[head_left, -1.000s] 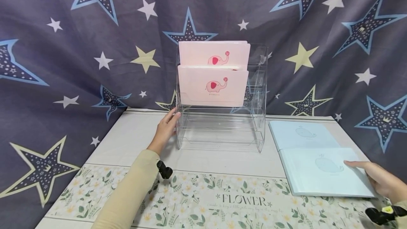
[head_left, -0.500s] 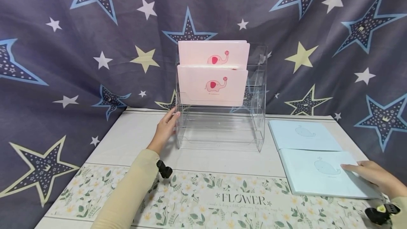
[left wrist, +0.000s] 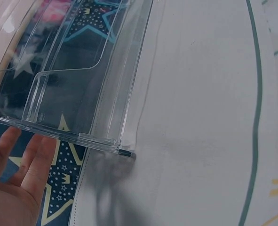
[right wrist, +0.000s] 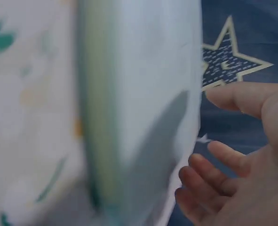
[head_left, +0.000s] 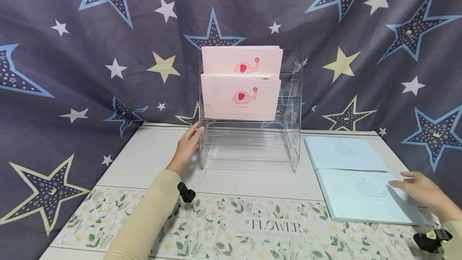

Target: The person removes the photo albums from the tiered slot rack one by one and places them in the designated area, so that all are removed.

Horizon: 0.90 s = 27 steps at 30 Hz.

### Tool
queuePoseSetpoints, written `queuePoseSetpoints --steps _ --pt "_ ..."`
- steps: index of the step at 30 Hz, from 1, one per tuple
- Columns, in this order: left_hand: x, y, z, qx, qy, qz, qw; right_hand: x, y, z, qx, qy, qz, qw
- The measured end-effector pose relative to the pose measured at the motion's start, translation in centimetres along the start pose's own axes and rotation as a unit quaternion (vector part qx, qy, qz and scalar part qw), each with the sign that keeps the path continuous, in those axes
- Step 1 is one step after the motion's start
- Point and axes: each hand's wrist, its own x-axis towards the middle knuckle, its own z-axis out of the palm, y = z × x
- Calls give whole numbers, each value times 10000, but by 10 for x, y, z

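Observation:
A clear plastic file rack (head_left: 249, 159) with several tiers stands mid-table. Two groups of pink elephant-print folders (head_left: 240, 97) sit in its upper tiers. My left hand (head_left: 187, 145) touches the rack's left side; in the left wrist view its fingers (left wrist: 40, 160) are extended against the clear side wall. To the right lie two piles of light blue whale-print folders, a back pile (head_left: 344, 155) and a front pile (head_left: 371, 200) beside it. My right hand (head_left: 424, 191) hovers at the front pile's right edge, thumb and fingers spread apart in the right wrist view, with nothing held.
A white cloth with a floral band marked FLOWER (head_left: 276, 226) covers the table. Behind hangs a dark star-patterned curtain (head_left: 137, 51). A small black camera is worn on each wrist.
My right hand first rested on the front pile's right side and shifted the top folder slightly right. Now its fingers have spread and lifted off the edge. The left hand stays put.

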Motion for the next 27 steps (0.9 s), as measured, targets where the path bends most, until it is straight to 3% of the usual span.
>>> queuePoseSetpoints --steps 5,9,12,16,23,27 --pt "-1 0 -1 -44 -7 -10 10000 -3 -15 -6 -82 728 -1244 9895" --pt "-2 1 -1 -6 10 -16 10000 -18 -47 -8 93 696 -2035 9766" --pt "-1 2 0 25 14 -16 10000 -32 -79 -5 282 588 -2428 9679" --pt "1 4 0 82 23 -25 10000 -41 -120 5 540 812 -2887 9525" --pt "1 8 -1 175 -34 2 9998 -49 -185 22 931 1070 -3776 9150" --pt "1 9 -1 202 -70 104 9997 -51 -220 29 1160 861 -3970 9064"
